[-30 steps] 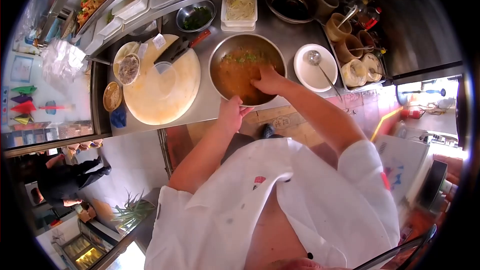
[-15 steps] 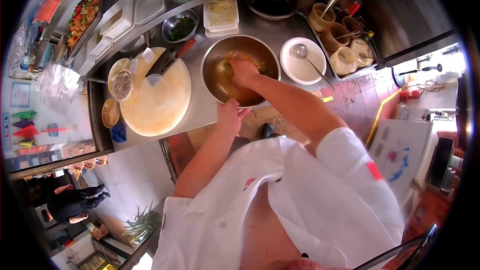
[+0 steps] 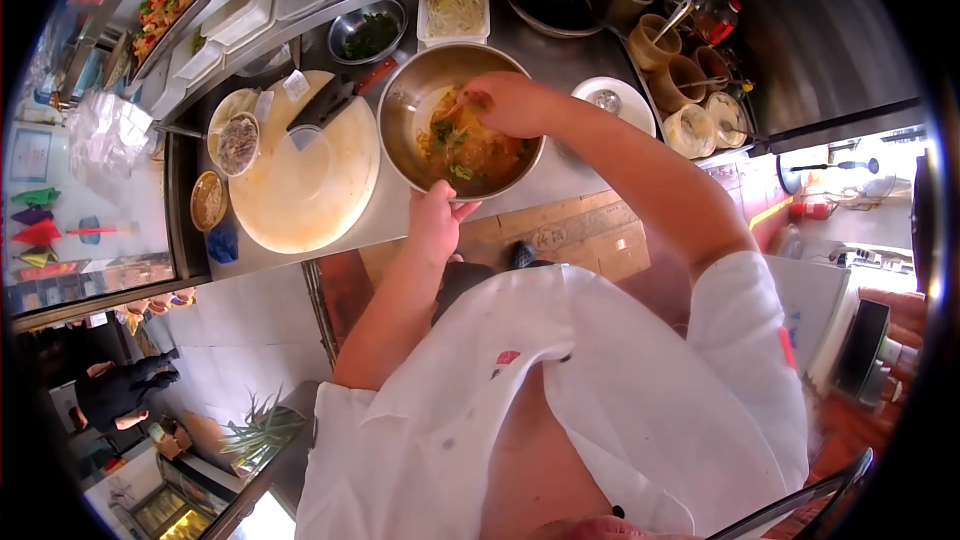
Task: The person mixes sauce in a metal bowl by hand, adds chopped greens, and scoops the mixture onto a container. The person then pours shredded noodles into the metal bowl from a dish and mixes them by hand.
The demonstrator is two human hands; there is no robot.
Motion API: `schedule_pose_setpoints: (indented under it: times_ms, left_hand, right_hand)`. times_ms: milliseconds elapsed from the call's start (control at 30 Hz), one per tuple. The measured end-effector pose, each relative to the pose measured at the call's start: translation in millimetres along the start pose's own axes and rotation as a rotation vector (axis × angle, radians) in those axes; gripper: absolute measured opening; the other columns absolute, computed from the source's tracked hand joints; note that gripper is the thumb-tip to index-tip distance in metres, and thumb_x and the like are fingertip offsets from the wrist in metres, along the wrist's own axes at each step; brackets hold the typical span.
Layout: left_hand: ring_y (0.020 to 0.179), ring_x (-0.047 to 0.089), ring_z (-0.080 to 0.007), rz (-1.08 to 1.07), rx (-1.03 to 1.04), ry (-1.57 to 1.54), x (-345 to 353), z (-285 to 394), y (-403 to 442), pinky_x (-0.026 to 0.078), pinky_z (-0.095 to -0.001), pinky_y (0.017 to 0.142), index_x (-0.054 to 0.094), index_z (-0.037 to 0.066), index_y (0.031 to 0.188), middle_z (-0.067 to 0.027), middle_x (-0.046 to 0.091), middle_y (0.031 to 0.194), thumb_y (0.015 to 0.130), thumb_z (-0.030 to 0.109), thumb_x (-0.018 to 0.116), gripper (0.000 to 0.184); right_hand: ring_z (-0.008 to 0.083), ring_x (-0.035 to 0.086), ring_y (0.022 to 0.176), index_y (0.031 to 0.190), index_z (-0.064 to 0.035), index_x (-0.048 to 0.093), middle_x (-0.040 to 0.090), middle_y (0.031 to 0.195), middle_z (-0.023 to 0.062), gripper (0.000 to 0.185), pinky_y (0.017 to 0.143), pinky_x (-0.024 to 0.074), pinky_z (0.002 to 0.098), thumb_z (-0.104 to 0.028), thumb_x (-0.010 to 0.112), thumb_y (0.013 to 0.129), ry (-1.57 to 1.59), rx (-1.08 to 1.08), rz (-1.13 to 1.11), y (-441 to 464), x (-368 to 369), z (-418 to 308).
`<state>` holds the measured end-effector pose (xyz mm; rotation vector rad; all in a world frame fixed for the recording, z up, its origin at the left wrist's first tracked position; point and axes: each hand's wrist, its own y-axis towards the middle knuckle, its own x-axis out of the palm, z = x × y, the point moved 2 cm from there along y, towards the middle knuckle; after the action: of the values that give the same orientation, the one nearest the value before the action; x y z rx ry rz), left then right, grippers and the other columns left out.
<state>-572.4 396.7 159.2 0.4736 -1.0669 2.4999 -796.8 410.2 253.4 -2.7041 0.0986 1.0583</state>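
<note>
A steel mixing bowl [image 3: 400, 125] holds a wet orange-brown food mix [image 3: 455, 145] with green leafy pieces. My left hand [image 3: 435, 220] grips the near rim, its thumb on top and its fingers beneath. Over the far right side of the bowl, my right hand [image 3: 507, 106] points down with curled fingers at the mix; whatever they hold is hidden. To the left lies a round chopping board [image 3: 310, 195] bearing a cleaver [image 3: 325, 105]. A white plate [image 3: 638, 110] with a metal ladle [image 3: 606, 100] sits to the right, partly behind my right forearm.
Behind the bowl stand a white tub of pale shreds [image 3: 453, 10], a small bowl of chopped greens [image 3: 368, 36] and a pan of dark liquid [image 3: 556, 5]. Seasoning pots [image 3: 678, 80] fill a tray at right. Another person [image 3: 125, 395] is far off at lower left.
My right hand has risen from deep in the bowl to its far right side, uncovering more of the mix. The bowl has shifted left, close against the board, with my left hand still on its rim.
</note>
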Motion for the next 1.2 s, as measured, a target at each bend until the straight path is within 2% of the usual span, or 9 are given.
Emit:
schedule_pose_setpoints:
  times_ms: [200,300,400,633,733,867,900,1033,1200]
  left_hand:
    - [0.098,0.069,-0.0286,0.044,0.174,0.017,16.9,-8.7,-2.5,0.063,-0.0462,0.084,0.036,0.007,0.140,-0.0154,0.057,0.127,0.087,0.000,0.048,0.055]
    - [0.105,0.068,-0.0301,0.036,0.153,0.004,28.7,-19.3,2.8,0.063,-0.0467,0.085,0.030,0.014,0.145,-0.0140,0.053,0.135,0.089,0.001,0.047,0.060]
    - [0.110,0.067,-0.0308,0.046,0.176,0.055,42.3,-24.4,-2.0,0.063,-0.0460,0.085,0.031,0.014,0.145,-0.0137,0.052,0.137,0.090,0.002,0.047,0.059]
    - [0.097,0.069,-0.0275,-0.038,0.044,-0.016,13.7,-21.8,7.9,0.062,-0.0480,0.087,0.039,0.007,0.139,-0.0137,0.060,0.122,0.084,0.000,0.048,0.055]
    - [0.089,0.068,-0.0261,-0.072,0.012,-0.041,0.4,-13.5,8.0,0.063,-0.0475,0.086,0.042,0.004,0.134,-0.0141,0.062,0.114,0.081,-0.001,0.048,0.054]
    - [0.090,0.068,-0.0264,-0.035,-0.018,-0.025,-12.2,-5.1,0.3,0.064,-0.0458,0.084,0.038,0.006,0.137,-0.0146,0.059,0.118,0.081,-0.001,0.048,0.057]
    - [0.096,0.068,-0.0281,-0.029,-0.008,-0.012,-15.3,-5.2,-1.3,0.064,-0.0439,0.082,0.034,0.009,0.142,-0.0152,0.056,0.125,0.084,-0.001,0.046,0.060]
    - [0.106,0.067,-0.0305,0.005,0.087,-0.009,-10.0,4.0,-27.6,0.064,-0.0435,0.082,0.027,0.013,0.146,-0.0160,0.051,0.135,0.088,0.000,0.046,0.063]
    - [0.094,0.069,-0.0259,0.141,0.144,-0.101,-16.2,18.4,-50.2,0.064,-0.0467,0.086,0.039,0.006,0.136,-0.0145,0.061,0.117,0.085,-0.003,0.047,0.053]
  right_hand:
    - [0.0414,0.047,0.133,0.149,-0.0042,0.042,0.040,0.144,0.0331,0.089,0.109,0.0457,0.0414,-0.043,0.078,0.078,0.160,0.471,0.238,10.1,46.3,36.8]
    - [0.0451,0.043,0.137,0.159,-0.0024,0.013,0.034,0.149,0.0334,0.133,0.111,0.0428,0.0441,-0.056,0.088,0.063,0.113,0.698,0.194,29.3,84.9,44.1]
    - [0.0471,0.042,0.137,0.157,-0.0009,0.013,0.030,0.150,0.0336,0.140,0.111,0.0433,0.0459,-0.059,0.091,0.056,-0.019,0.701,0.189,29.4,110.4,31.6]
    - [0.0402,0.066,0.103,0.123,-0.0074,0.065,0.070,0.110,0.0210,0.042,0.090,0.0527,0.0456,-0.017,0.068,0.082,-0.032,-0.134,0.200,33.7,102.0,46.6]
    - [0.0355,0.066,0.108,0.117,-0.0071,0.070,0.070,0.111,0.0196,0.032,0.095,0.0513,0.0440,-0.010,0.064,0.086,0.032,-0.043,-0.009,14.9,53.6,-1.3]
    - [0.0349,0.060,0.120,0.130,-0.0090,0.063,0.063,0.126,0.0193,0.051,0.104,0.0479,0.0405,-0.023,0.074,0.082,0.015,-0.061,0.093,32.4,37.3,21.7]
    - [0.0379,0.049,0.133,0.145,-0.0097,0.048,0.049,0.143,0.0226,0.082,0.111,0.0427,0.0414,-0.036,0.082,0.075,-0.154,-0.024,0.055,38.6,37.9,25.1]
    - [0.0488,0.037,0.139,0.160,-0.0038,0.016,0.029,0.154,0.0309,0.136,0.112,0.0407,0.0488,-0.059,0.088,0.059,-0.205,0.388,-0.048,40.9,73.6,17.1]
    - [0.0470,0.049,0.130,0.154,-0.0072,0.029,0.033,0.151,0.0302,0.111,0.104,0.0482,0.0474,-0.043,0.087,0.066,-0.223,0.252,-0.021,40.7,129.0,-37.9]
